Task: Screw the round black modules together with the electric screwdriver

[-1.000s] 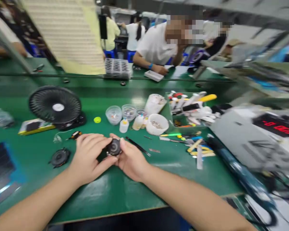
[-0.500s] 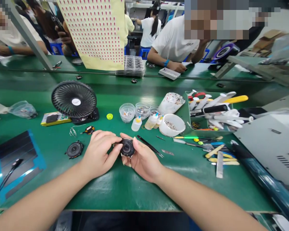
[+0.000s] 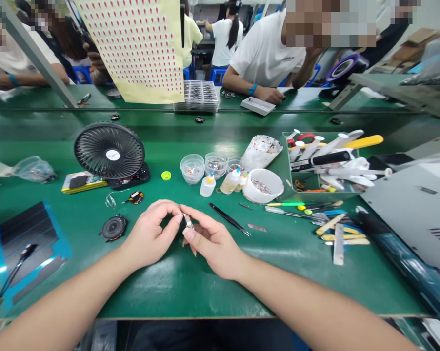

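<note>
Between my hands, above the green bench, is a small round watch case (image 3: 188, 222), turned edge-on so its silver side shows. My right hand (image 3: 216, 241) grips it between thumb and fingers. The fingertips of my left hand (image 3: 150, 234) are pinched at its left edge, partly hiding it. A similar black round watch part (image 3: 113, 227) lies on the bench left of my left hand. Behind that is a small round black-and-orange piece (image 3: 135, 197) with a thin lead. Black tweezers (image 3: 230, 219) rest just beyond my right hand.
Behind my hands stand a black fan (image 3: 110, 151), dropper bottles (image 3: 208, 186), clear cups (image 3: 192, 169) and a white bowl (image 3: 278, 187) of small parts. A tool bin (image 3: 291, 183) and loose tools are on the right. A co-worker (image 3: 260, 53) sits across the bench.
The watch case has been tipped from showing its round black face to standing edge-on. My right thumb has moved down and left onto its side. The view has shifted slightly.
</note>
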A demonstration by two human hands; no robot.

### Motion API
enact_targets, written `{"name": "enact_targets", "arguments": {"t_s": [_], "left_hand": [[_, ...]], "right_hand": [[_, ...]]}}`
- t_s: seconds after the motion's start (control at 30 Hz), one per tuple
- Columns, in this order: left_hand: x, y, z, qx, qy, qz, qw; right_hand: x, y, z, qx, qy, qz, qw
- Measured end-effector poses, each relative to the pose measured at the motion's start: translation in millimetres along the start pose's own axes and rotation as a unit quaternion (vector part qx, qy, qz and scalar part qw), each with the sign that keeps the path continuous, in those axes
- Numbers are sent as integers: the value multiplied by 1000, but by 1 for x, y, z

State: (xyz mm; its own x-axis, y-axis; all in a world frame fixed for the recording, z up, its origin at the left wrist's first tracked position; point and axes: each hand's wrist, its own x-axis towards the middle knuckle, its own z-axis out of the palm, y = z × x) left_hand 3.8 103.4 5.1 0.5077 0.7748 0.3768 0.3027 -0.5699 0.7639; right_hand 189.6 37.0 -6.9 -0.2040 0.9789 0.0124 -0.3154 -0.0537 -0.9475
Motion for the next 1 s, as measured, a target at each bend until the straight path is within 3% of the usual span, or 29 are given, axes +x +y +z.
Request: {"name": "enact_targets", "arguments": {"t_s": [0.17, 0.37, 0.63, 0.77, 0.9, 1.0], "left_hand": [[0, 1, 2, -8, 0, -6, 1000], [-2, 8, 6, -23, 14, 14, 1000], [5, -9, -5, 186, 3, 28, 982], [6, -14, -4, 210, 8, 34, 977], [3, -8, -1, 186, 43, 88, 978], [0, -1, -1, 116, 15, 151, 982]], "right_hand": [[-2, 3, 2, -13, -3, 4, 1000], [-6, 1, 5, -57, 16, -53, 997], [1, 0, -3, -24, 61, 4, 998], [2, 1, -1, -8, 59, 5, 998], [2, 1, 1, 6, 58, 11, 998], [2, 2, 1, 1, 58, 25, 998]]}}
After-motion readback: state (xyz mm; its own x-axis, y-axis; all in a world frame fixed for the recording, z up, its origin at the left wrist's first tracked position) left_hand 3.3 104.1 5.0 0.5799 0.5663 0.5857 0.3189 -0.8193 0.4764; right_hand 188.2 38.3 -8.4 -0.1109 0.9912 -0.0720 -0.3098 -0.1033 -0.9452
